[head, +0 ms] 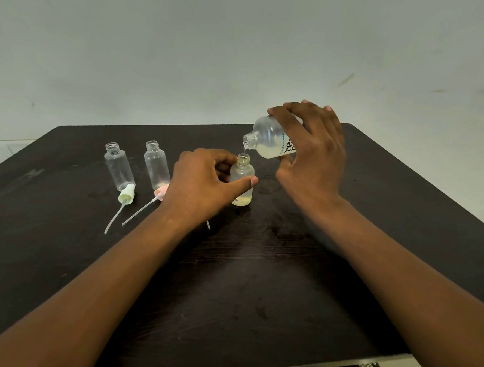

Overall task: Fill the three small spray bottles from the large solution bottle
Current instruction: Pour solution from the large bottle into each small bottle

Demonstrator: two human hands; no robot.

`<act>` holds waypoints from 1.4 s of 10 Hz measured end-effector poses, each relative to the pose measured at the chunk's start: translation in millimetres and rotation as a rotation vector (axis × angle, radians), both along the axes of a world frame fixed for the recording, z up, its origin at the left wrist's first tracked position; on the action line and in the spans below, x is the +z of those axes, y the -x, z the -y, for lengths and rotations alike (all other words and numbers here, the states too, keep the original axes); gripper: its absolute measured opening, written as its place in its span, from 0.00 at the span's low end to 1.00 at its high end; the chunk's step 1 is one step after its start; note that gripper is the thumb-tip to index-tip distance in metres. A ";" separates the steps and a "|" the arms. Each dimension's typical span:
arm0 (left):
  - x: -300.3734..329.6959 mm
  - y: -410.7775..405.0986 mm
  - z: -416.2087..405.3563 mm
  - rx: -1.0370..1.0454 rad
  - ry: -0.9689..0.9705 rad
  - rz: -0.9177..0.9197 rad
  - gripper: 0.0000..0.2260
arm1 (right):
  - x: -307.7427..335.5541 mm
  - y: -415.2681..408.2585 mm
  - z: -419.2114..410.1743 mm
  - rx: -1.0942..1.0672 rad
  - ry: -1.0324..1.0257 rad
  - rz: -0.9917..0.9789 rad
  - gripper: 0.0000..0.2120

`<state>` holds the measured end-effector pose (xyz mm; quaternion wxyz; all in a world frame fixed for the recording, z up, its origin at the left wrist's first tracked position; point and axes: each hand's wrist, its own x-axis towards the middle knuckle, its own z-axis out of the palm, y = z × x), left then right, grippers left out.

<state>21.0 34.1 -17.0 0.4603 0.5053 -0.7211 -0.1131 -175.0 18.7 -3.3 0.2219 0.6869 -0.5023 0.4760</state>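
My right hand [311, 150] grips the large solution bottle [267, 138], tilted with its open neck pointing down-left. A thin stream of pale liquid falls from it into a small uncapped spray bottle [242, 180]. My left hand [207, 181] holds that small bottle upright on the dark table [257, 283]; a little yellowish liquid lies at its bottom. Two more small clear bottles [119, 166] [156, 165] stand uncapped to the left, the right one with a trace of liquid.
A pale green spray head [126, 194] and a pink spray head [161, 192], each with a long dip tube, lie in front of the two left bottles. A third tube tip [208, 224] shows under my left wrist. A wall stands behind the table.
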 end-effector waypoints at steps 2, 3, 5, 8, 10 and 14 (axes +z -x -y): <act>-0.4 0.0 0.4 0.003 -0.001 -0.022 0.20 | -0.8 -0.7 1.2 -0.002 -0.004 -0.002 0.33; -1.2 0.3 0.8 0.002 0.003 -0.023 0.20 | -1.1 -0.3 1.0 0.000 -0.005 -0.002 0.34; -3.4 0.2 3.0 -0.004 0.015 -0.025 0.20 | -0.4 -0.3 -0.2 0.001 -0.007 -0.004 0.33; -3.0 0.4 2.1 -0.007 0.013 -0.025 0.19 | 0.3 -0.6 -0.9 -0.005 -0.011 -0.004 0.34; -1.4 0.9 0.8 -0.004 0.010 -0.027 0.19 | -0.6 -1.1 -0.3 -0.003 -0.008 -0.004 0.34; -0.1 1.5 0.7 0.012 0.004 -0.034 0.21 | -1.3 -1.1 0.7 -0.011 -0.013 -0.006 0.34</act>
